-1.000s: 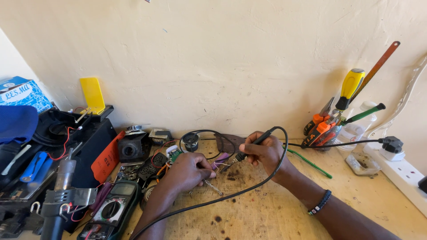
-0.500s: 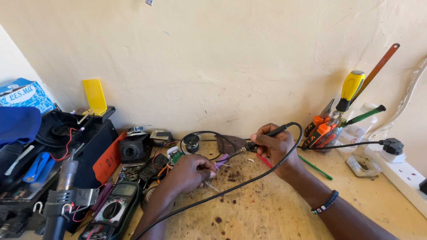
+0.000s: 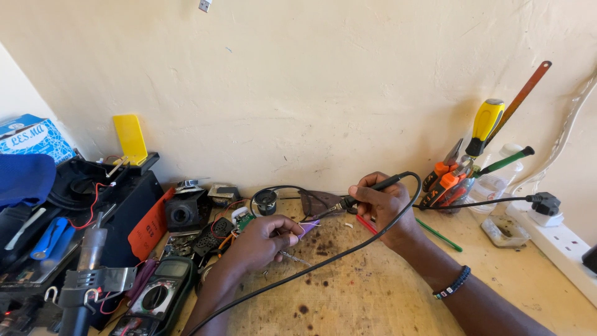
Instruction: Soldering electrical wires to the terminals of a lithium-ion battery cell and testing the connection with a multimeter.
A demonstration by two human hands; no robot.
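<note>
My right hand (image 3: 387, 204) has lifted the soldering iron (image 3: 367, 190) it's gripping up off the joint since a second ago, tip now hovering just right of my left hand (image 3: 264, 239), which pinches the purple part (image 3: 307, 228), so that dab looks finished.

black pen-shaped soldering iron (image 3: 373, 188), centre; yellow-handled screwdriver (image 3: 485, 121), upper right; orange-handled pliers (image 3: 443, 177), right; flat yellow plastic card (image 3: 130, 138), upper left; blue patterned cardboard box (image 3: 28, 134), left edge; green thin rod (image 3: 439, 234), right of centre.
</note>
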